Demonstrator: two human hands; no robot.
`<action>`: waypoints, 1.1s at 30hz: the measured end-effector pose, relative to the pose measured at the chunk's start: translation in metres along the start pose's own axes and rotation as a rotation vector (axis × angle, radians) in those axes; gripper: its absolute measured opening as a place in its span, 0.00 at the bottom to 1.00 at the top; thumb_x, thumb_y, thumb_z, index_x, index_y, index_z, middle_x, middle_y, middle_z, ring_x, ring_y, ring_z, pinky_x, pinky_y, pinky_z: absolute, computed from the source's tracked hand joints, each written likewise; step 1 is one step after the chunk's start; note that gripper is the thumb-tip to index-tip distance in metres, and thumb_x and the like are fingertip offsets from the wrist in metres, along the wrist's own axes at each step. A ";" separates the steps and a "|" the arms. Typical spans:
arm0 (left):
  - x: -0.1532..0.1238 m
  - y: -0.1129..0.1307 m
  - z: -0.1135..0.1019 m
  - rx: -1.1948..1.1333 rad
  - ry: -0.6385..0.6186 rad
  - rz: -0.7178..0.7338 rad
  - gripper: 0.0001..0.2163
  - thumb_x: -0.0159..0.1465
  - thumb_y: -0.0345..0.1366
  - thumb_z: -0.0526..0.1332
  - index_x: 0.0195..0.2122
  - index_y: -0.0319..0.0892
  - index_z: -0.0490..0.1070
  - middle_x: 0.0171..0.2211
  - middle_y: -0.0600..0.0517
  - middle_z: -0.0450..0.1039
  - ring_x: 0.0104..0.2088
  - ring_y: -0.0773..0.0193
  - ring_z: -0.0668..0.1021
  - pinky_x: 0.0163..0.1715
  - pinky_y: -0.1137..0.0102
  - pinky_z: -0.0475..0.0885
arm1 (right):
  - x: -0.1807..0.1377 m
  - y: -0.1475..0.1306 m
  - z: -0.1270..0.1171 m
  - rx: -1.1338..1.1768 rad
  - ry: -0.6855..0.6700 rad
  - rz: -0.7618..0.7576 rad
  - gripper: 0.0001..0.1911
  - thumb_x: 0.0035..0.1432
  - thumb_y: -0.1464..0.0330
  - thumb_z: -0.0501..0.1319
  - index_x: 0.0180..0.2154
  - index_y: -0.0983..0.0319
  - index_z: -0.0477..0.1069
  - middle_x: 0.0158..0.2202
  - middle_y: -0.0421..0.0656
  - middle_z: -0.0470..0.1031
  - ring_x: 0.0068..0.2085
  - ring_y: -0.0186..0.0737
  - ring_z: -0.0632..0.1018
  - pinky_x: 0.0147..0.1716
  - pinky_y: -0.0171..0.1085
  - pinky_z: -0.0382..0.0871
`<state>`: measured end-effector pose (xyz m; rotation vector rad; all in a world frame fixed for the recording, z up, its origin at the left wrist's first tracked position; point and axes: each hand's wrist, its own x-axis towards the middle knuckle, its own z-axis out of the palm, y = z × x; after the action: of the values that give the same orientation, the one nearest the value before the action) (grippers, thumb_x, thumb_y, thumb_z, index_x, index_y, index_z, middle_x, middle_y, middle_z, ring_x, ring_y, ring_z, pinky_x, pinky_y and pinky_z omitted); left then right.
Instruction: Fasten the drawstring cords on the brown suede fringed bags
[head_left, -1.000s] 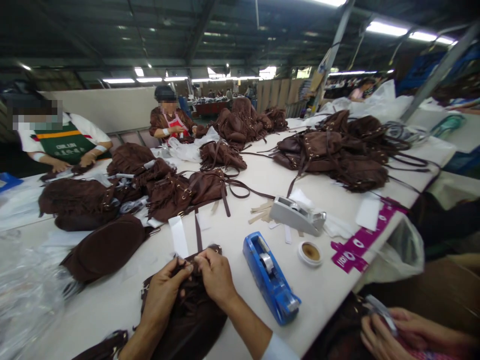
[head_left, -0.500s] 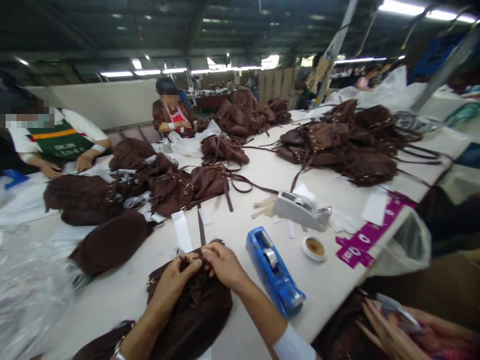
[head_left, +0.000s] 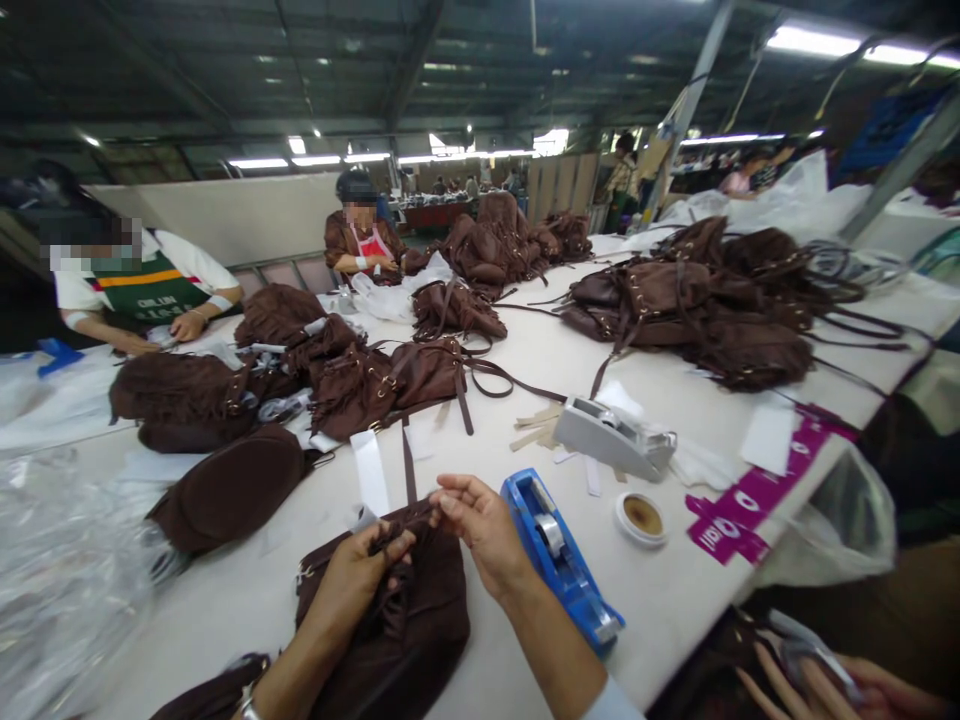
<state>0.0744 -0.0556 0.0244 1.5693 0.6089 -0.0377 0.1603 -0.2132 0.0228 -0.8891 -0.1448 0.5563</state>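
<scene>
A dark brown handbag (head_left: 405, 640) with a gathered top lies on the table in front of me, its strap (head_left: 408, 460) stretching away from the far edge. My left hand (head_left: 352, 585) is closed on the gathered fabric at the bag's mouth, fingers curled round the folds. Beside it, my right hand (head_left: 484, 525) is at the bag's upper right corner, thumb and forefinger pinched together. Whatever is between those fingertips is too small to make out. A blue tape dispenser (head_left: 559, 560) stands just right of my right hand.
A grey tape dispenser (head_left: 615, 437), a round tub (head_left: 641, 518) and a purple printed strip (head_left: 750, 510) lie to the right. Brown bags (head_left: 690, 300) are heaped farther back. Clear plastic (head_left: 67, 580) covers the left side. A co-worker's hand (head_left: 802, 690) shows at lower right.
My right hand has lifted slightly and shifted right, away from my left hand, with its fingers less curled. The left hand stays on the bag's gathers. The view has tilted a little.
</scene>
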 end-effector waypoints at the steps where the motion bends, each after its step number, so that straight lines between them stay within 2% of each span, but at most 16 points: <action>1: 0.000 -0.003 -0.002 0.003 0.013 0.006 0.18 0.53 0.51 0.70 0.31 0.40 0.72 0.22 0.57 0.71 0.16 0.72 0.67 0.18 0.76 0.59 | 0.000 0.000 -0.002 0.044 0.012 0.004 0.21 0.49 0.64 0.72 0.44 0.64 0.73 0.37 0.43 0.78 0.33 0.34 0.77 0.39 0.36 0.71; 4: 0.000 -0.006 -0.005 -0.005 0.027 0.012 0.19 0.55 0.52 0.68 0.33 0.40 0.74 0.24 0.55 0.74 0.17 0.71 0.68 0.19 0.75 0.61 | 0.001 0.004 -0.003 0.096 0.087 0.012 0.22 0.45 0.64 0.73 0.42 0.64 0.73 0.36 0.42 0.77 0.34 0.34 0.77 0.40 0.38 0.72; 6: 0.000 -0.004 -0.004 -0.005 0.003 0.018 0.19 0.56 0.53 0.67 0.33 0.40 0.74 0.23 0.55 0.74 0.18 0.69 0.69 0.20 0.74 0.62 | 0.001 0.009 -0.002 0.029 0.131 -0.004 0.22 0.45 0.63 0.73 0.41 0.63 0.73 0.35 0.42 0.77 0.33 0.35 0.76 0.38 0.37 0.72; 9: 0.000 0.002 0.000 -0.016 -0.072 0.042 0.18 0.52 0.50 0.71 0.32 0.41 0.75 0.24 0.54 0.75 0.24 0.64 0.75 0.26 0.72 0.68 | -0.001 0.016 0.006 -0.126 0.089 -0.041 0.19 0.46 0.65 0.71 0.41 0.63 0.74 0.36 0.43 0.77 0.35 0.35 0.76 0.39 0.37 0.71; 12: 0.002 0.004 0.002 -0.070 -0.139 0.053 0.20 0.48 0.45 0.74 0.37 0.40 0.76 0.31 0.52 0.79 0.34 0.58 0.79 0.37 0.68 0.71 | -0.003 0.018 0.015 -0.239 0.022 -0.063 0.17 0.48 0.69 0.67 0.42 0.63 0.74 0.38 0.43 0.78 0.37 0.36 0.77 0.42 0.38 0.70; 13: 0.002 0.003 0.002 -0.083 -0.145 0.046 0.19 0.48 0.45 0.74 0.37 0.40 0.75 0.31 0.51 0.78 0.34 0.58 0.79 0.37 0.68 0.71 | -0.003 0.018 0.017 -0.280 0.011 -0.074 0.17 0.49 0.70 0.66 0.43 0.62 0.74 0.38 0.43 0.78 0.37 0.36 0.78 0.43 0.38 0.71; 16: 0.001 0.000 0.000 -0.103 -0.100 0.003 0.17 0.49 0.45 0.74 0.32 0.41 0.71 0.25 0.56 0.74 0.25 0.65 0.74 0.27 0.72 0.67 | 0.000 0.017 0.017 -0.395 0.014 -0.129 0.17 0.51 0.72 0.63 0.45 0.62 0.73 0.39 0.42 0.77 0.37 0.37 0.78 0.42 0.38 0.72; 19: -0.002 -0.001 -0.003 -0.108 -0.052 -0.024 0.18 0.49 0.46 0.73 0.30 0.42 0.68 0.22 0.60 0.69 0.20 0.70 0.69 0.22 0.75 0.62 | 0.005 0.016 0.005 -0.568 0.120 -0.269 0.17 0.54 0.74 0.58 0.47 0.60 0.72 0.39 0.42 0.75 0.37 0.37 0.76 0.40 0.38 0.73; 21: -0.003 -0.001 -0.004 -0.101 -0.042 -0.030 0.19 0.49 0.47 0.74 0.29 0.42 0.67 0.21 0.60 0.68 0.20 0.70 0.68 0.22 0.75 0.61 | 0.008 0.017 -0.004 -0.741 0.217 -0.423 0.17 0.56 0.76 0.55 0.47 0.60 0.73 0.41 0.44 0.73 0.42 0.39 0.75 0.46 0.41 0.71; 23: -0.003 0.000 -0.004 -0.086 -0.035 -0.031 0.19 0.48 0.48 0.73 0.29 0.42 0.68 0.21 0.60 0.68 0.20 0.70 0.68 0.22 0.75 0.62 | 0.009 0.020 -0.010 -0.839 0.241 -0.506 0.18 0.56 0.77 0.54 0.46 0.59 0.73 0.44 0.45 0.73 0.47 0.41 0.74 0.50 0.43 0.69; 25: -0.002 0.001 -0.002 -0.053 -0.037 -0.015 0.18 0.50 0.49 0.72 0.30 0.42 0.70 0.22 0.59 0.70 0.21 0.69 0.69 0.23 0.74 0.63 | 0.009 0.023 -0.011 -0.771 0.177 -0.425 0.19 0.56 0.77 0.54 0.47 0.59 0.72 0.43 0.44 0.73 0.44 0.40 0.75 0.44 0.40 0.72; 28: 0.000 0.004 0.001 -0.011 -0.056 0.042 0.18 0.52 0.49 0.71 0.37 0.41 0.74 0.29 0.54 0.76 0.28 0.65 0.74 0.28 0.73 0.68 | 0.007 0.026 -0.004 -0.526 0.031 -0.208 0.18 0.54 0.74 0.58 0.48 0.61 0.71 0.40 0.43 0.73 0.35 0.35 0.75 0.33 0.35 0.73; 30: 0.000 0.006 0.002 -0.002 -0.078 0.055 0.21 0.51 0.48 0.72 0.41 0.41 0.75 0.33 0.51 0.78 0.30 0.63 0.76 0.28 0.72 0.69 | 0.003 0.024 0.004 -0.463 -0.040 -0.161 0.18 0.54 0.74 0.59 0.48 0.61 0.71 0.40 0.42 0.73 0.35 0.34 0.75 0.34 0.34 0.73; 33: -0.001 0.007 0.002 -0.006 -0.098 0.039 0.21 0.50 0.47 0.73 0.40 0.39 0.76 0.31 0.51 0.77 0.29 0.63 0.75 0.25 0.74 0.67 | -0.003 0.014 0.011 -0.643 -0.086 -0.268 0.19 0.54 0.76 0.58 0.48 0.59 0.72 0.41 0.41 0.73 0.40 0.36 0.75 0.42 0.37 0.72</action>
<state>0.0765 -0.0578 0.0307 1.5635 0.5008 -0.0832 0.1484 -0.2005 0.0188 -1.4422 -0.5342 0.2931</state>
